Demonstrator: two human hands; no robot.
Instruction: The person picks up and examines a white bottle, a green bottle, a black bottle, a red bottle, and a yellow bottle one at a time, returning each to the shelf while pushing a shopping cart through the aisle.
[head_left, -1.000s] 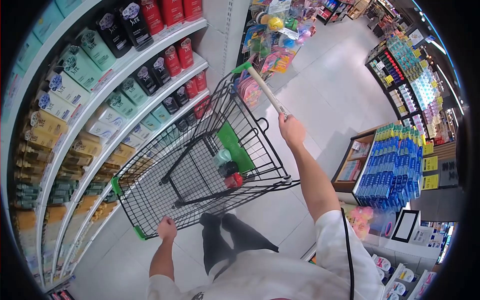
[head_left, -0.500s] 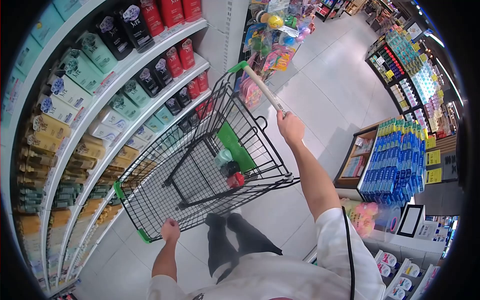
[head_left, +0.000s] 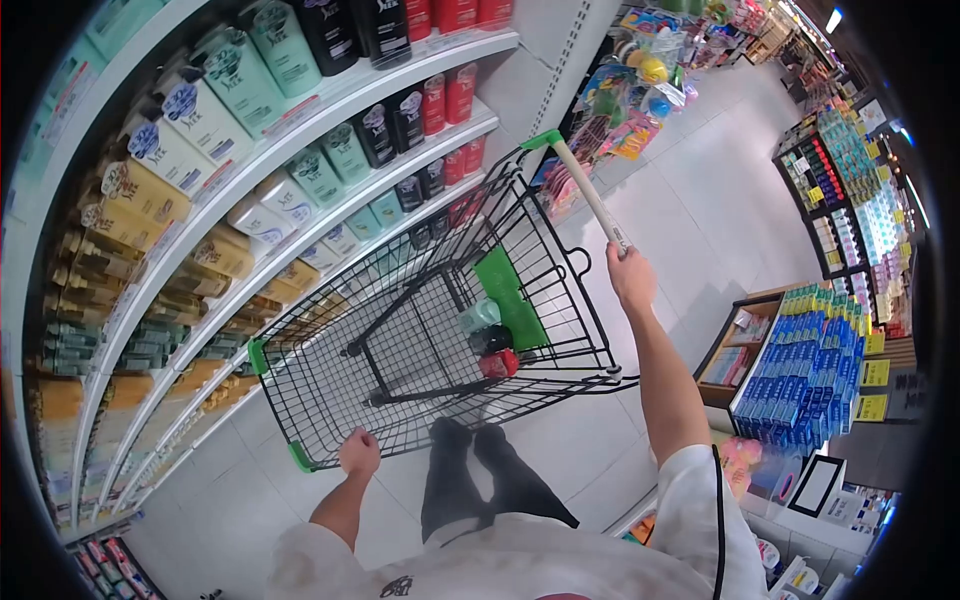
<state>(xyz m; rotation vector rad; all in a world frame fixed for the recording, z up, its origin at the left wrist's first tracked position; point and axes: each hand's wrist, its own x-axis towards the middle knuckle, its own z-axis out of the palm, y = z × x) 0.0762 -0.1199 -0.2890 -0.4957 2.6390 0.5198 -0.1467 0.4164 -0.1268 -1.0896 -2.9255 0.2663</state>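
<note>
My right hand (head_left: 632, 278) is wrapped around the pale handle bar of a shopping cart (head_left: 597, 212). The cart's black wire basket has green corner pieces and a green panel (head_left: 508, 295). Beside that panel lie three bottles inside the cart: a mint green bottle (head_left: 480, 316), a black bottle (head_left: 490, 340) and a red bottle (head_left: 498, 364). My left hand (head_left: 360, 452) hangs close to the cart's near side, fingers curled, and nothing shows in it. Whether it touches the wire is hard to tell.
Tall white shelves (head_left: 250, 150) on the left hold rows of yellow, white, mint, black and red bottles. Bagged toys (head_left: 640, 90) hang past the shelf end. On the right stands a display of stacked blue boxes (head_left: 800, 355). A tiled aisle (head_left: 715, 180) runs between.
The shelves, cart and toys have shifted right in view. My left hand has drawn slightly away from the cart's wire side. My right hand keeps its hold on the handle.
</note>
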